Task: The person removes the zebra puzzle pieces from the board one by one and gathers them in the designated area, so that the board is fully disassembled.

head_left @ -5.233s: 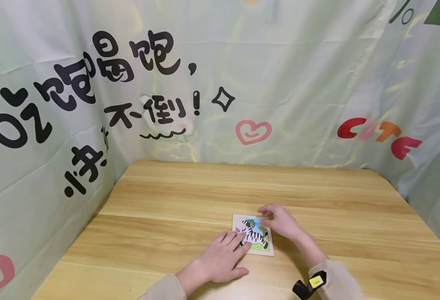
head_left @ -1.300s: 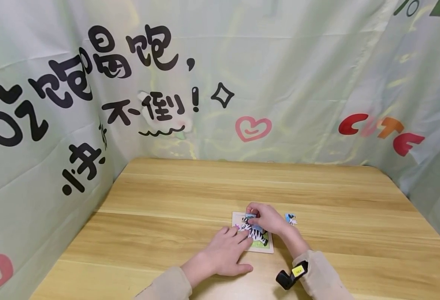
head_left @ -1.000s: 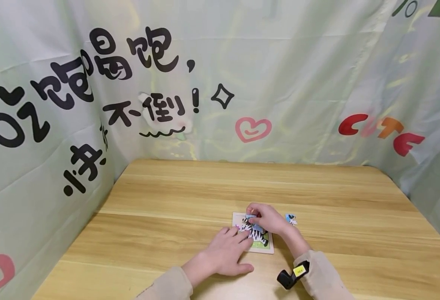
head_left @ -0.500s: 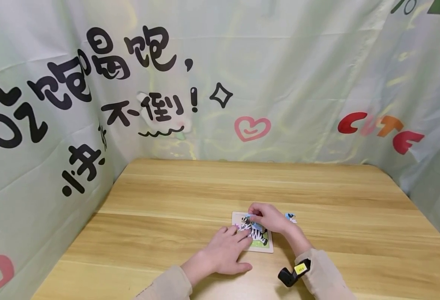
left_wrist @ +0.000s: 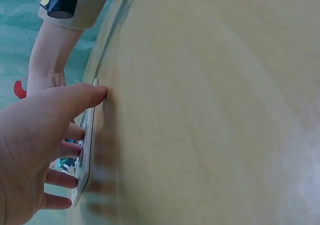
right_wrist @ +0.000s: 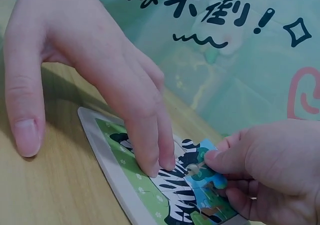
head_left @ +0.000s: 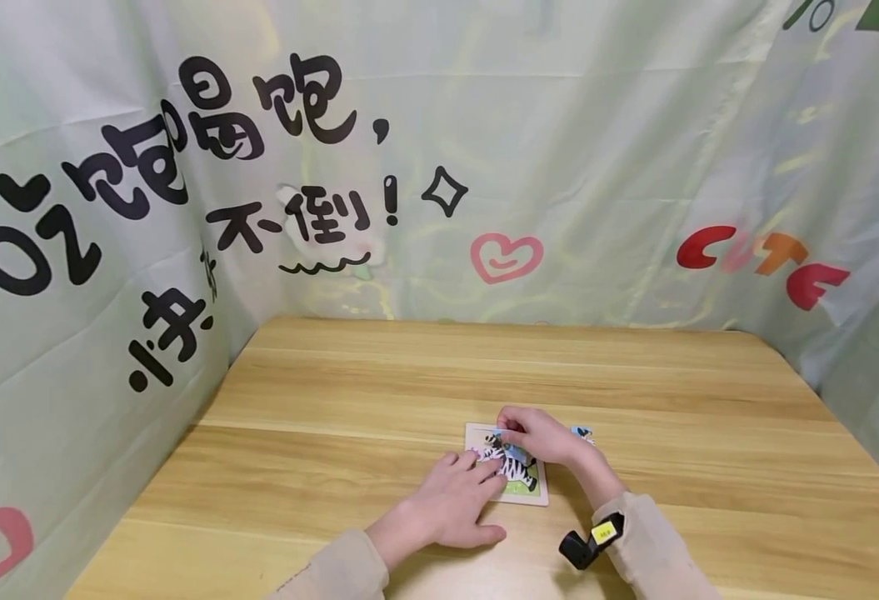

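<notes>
Right hand (head_left: 541, 436) pinches tile (right_wrist: 202, 173), loose piece (head_left: 581, 432) nearby; spread left hand (head_left: 450, 504) partly covers puzzle (head_left: 517, 477).

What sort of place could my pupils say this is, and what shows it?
Probably an indoor play or craft corner, though whether at home or school can't be told: a wooden table, printed cloth hung around it, and a partly assembled zebra jigsaw on top.

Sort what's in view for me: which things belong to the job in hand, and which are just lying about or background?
Job:
zebra puzzle, touched by the left grip
tree-printed piece, pinched in the right grip
loose piece, on the table right of the zebra puzzle

Background:
printed cloth, behind the table
black wrist camera, at the right sleeve
</notes>
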A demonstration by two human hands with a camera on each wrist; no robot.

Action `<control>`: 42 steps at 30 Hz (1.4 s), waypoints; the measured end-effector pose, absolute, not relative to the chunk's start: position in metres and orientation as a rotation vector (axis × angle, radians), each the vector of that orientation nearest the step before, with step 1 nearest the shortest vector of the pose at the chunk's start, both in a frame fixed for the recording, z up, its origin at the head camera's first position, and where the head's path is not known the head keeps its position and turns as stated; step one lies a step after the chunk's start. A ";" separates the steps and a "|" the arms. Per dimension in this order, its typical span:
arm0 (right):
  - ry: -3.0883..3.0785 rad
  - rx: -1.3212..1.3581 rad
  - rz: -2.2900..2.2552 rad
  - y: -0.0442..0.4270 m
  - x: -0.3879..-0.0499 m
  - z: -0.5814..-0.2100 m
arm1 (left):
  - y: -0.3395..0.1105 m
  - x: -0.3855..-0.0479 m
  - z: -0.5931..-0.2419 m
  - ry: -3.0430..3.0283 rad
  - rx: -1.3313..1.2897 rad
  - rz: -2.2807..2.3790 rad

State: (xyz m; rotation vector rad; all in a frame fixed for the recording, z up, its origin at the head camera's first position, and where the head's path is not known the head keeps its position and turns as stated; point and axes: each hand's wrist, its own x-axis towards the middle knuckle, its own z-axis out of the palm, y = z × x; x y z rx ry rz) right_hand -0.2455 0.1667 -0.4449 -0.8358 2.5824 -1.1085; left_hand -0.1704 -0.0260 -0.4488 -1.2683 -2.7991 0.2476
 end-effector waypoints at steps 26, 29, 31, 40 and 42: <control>2.511 -0.673 -1.276 0.172 -0.245 -0.446 | -0.025 -0.174 -0.451 -2.823 -1.277 0.227; 2.566 -0.660 -1.265 0.170 -0.244 -0.446 | -0.025 -0.174 -0.451 -2.817 -1.276 0.228; 2.604 -0.647 -1.253 0.169 -0.244 -0.447 | -0.024 -0.174 -0.451 -2.820 -1.282 0.226; 2.610 -0.458 -1.431 0.176 -0.242 -0.448 | -0.028 -0.171 -0.449 -2.866 -1.296 0.191; 2.594 -0.435 -1.493 0.181 -0.242 -0.447 | -0.030 -0.171 -0.449 -2.866 -1.298 0.193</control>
